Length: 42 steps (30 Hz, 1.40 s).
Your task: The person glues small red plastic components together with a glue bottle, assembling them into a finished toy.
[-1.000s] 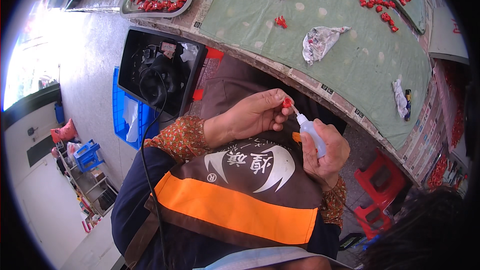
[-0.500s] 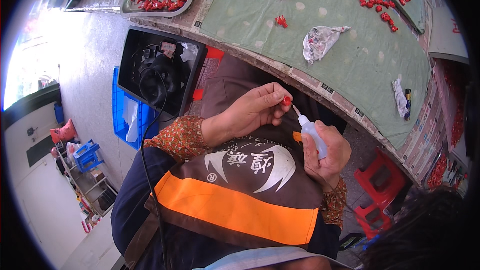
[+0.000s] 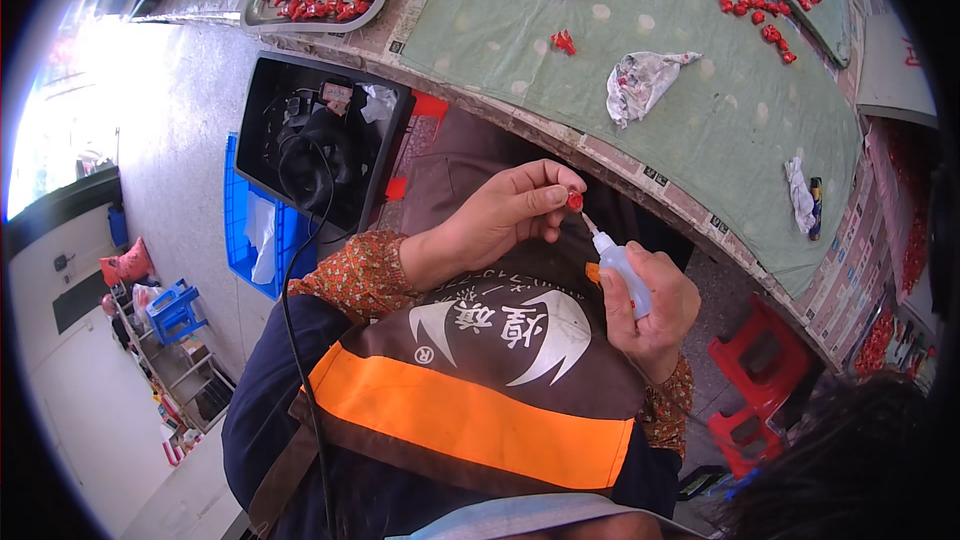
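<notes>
Piece and nozzle meet over the lap, just off the table edge

We see the left hand closed in a pinch, thumb and forefinger gripping a small red piece at their tips. The right hand is wrapped around a pale bottle, its thin nozzle tilted up and leftward at the piece. We cannot tell whether the tip touches it.

Both hands are on our side of the table, whose edge slants from upper left to lower right. The left fingertips show just beside that edge, and the bottle lies below it in view. Between the wrists we have the apron, with a gap there wide enough to keep the forearms apart.

Beyond the edge, a green cloth stretches out. On it, the nearest things to the hands are a crumpled rag and one lone piece; a dark tube and a tissue lie well to the right. A tray heaped with red pieces overhangs the edge at upper left.

On the left, a black bin and a blue crate bound our elbow room, and a cord crosses the navy sleeve. A red stool stands right of the right wrist.
</notes>
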Each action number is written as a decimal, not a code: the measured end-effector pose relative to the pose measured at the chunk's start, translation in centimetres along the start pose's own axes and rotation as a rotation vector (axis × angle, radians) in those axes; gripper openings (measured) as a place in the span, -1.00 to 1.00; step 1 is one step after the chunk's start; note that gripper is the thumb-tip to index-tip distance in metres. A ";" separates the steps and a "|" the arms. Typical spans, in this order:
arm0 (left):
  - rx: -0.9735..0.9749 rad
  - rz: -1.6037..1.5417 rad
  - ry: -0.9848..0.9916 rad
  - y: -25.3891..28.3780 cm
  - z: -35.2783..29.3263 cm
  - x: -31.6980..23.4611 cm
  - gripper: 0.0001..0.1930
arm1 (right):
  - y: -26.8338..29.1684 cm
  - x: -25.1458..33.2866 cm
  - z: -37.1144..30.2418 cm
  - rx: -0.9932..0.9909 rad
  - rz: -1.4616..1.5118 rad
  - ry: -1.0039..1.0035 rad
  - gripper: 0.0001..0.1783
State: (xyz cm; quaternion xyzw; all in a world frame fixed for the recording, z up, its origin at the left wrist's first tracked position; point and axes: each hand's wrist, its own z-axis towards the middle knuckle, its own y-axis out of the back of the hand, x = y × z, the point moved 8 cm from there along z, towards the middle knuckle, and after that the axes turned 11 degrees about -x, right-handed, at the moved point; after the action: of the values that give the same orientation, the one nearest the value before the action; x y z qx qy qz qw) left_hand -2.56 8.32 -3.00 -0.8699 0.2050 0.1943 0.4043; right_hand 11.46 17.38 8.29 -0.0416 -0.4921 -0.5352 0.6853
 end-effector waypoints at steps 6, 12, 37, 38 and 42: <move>0.002 0.032 -0.009 0.0 -0.3 -0.2 -0.77 | 0.0 0.1 0.5 -0.014 0.030 0.018 -0.55; 0.000 0.048 -0.015 0.0 -0.1 -0.2 -0.76 | 0.2 -0.2 0.2 -0.040 0.028 0.010 -0.57; 0.078 -0.038 -0.048 -0.8 -0.7 -1.4 -0.78 | 2.8 -6.6 0.1 -0.193 0.333 -0.601 -0.57; 0.087 -0.045 -0.055 -0.9 -0.6 -1.6 -0.79 | 3.1 -6.7 1.0 -0.209 0.318 -0.552 -0.57; 0.119 -0.070 -0.099 -1.6 -0.6 -2.7 -0.79 | 2.6 -8.2 3.9 -0.222 0.353 -0.532 -0.59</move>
State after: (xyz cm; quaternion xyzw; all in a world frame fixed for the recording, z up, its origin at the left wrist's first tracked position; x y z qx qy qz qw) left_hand -3.91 9.35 -0.27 -0.8403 0.1652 0.2103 0.4715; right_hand 11.48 26.50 5.60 -0.3388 -0.5775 -0.4288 0.6065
